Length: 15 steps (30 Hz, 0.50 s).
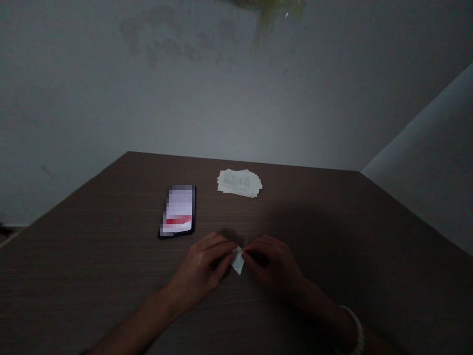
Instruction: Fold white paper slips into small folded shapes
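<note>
Both hands meet over the near middle of a dark wooden table point(92, 256). My left hand point(205, 264) and my right hand point(273, 264) pinch a small folded white paper slip point(238, 260) between their fingertips, each from its own side. The slip is tilted and sits just above the tabletop. A pale bracelet circles my right wrist point(354, 328).
A phone point(178, 211) with a lit screen lies face up to the left, beyond my hands. A loose stack of white printed paper slips point(239, 182) rests farther back at the centre. Grey walls stand behind the table and meet in a corner at the right.
</note>
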Each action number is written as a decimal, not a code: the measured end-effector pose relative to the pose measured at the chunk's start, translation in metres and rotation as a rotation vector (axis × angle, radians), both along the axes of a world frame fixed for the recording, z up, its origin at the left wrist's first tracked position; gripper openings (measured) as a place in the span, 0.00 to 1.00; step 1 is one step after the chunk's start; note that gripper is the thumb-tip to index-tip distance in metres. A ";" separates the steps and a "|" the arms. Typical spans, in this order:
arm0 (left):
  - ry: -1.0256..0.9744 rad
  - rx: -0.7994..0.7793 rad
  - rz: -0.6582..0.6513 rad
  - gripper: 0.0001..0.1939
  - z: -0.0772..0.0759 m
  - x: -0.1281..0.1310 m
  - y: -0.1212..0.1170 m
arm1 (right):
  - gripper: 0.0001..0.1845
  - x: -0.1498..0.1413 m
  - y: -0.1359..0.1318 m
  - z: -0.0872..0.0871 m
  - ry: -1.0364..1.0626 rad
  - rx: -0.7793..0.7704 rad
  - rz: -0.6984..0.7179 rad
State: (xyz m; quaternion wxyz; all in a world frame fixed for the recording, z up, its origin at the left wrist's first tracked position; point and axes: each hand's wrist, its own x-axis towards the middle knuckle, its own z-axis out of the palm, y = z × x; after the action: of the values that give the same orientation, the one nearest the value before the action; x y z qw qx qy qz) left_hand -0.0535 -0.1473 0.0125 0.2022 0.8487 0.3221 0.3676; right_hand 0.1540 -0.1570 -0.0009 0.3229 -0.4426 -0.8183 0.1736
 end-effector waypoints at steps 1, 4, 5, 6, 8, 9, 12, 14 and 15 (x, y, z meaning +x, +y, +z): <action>0.005 0.003 -0.004 0.09 -0.001 0.000 0.000 | 0.04 0.000 0.000 0.000 -0.004 0.007 0.003; 0.025 0.008 -0.015 0.10 -0.005 0.000 0.000 | 0.04 0.001 0.001 -0.001 -0.007 0.033 0.012; 0.034 0.009 -0.020 0.10 -0.006 0.000 0.000 | 0.04 0.001 0.000 -0.001 -0.004 0.042 0.016; 0.044 0.011 -0.027 0.10 -0.007 -0.001 0.000 | 0.04 0.002 0.000 -0.001 -0.002 0.052 0.019; 0.066 0.021 -0.035 0.11 -0.009 -0.002 0.000 | 0.04 0.002 0.000 -0.001 -0.007 0.074 0.021; 0.083 0.026 -0.039 0.11 -0.009 -0.002 -0.001 | 0.04 0.002 0.000 -0.001 -0.018 0.081 0.020; 0.156 0.033 -0.059 0.13 -0.009 -0.004 -0.002 | 0.05 0.003 -0.001 0.000 -0.060 0.086 0.020; 0.200 0.036 -0.083 0.13 -0.007 -0.005 -0.002 | 0.06 0.005 0.000 0.001 -0.080 0.077 0.038; 0.218 0.035 -0.093 0.12 -0.006 -0.005 -0.002 | 0.07 0.006 0.000 0.001 -0.089 0.071 0.046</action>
State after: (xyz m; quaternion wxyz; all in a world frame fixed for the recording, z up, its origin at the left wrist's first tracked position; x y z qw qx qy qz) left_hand -0.0584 -0.1496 0.0065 0.1678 0.9010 0.2961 0.2689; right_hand 0.1597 -0.1573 -0.0003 0.2977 -0.4192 -0.8475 0.1318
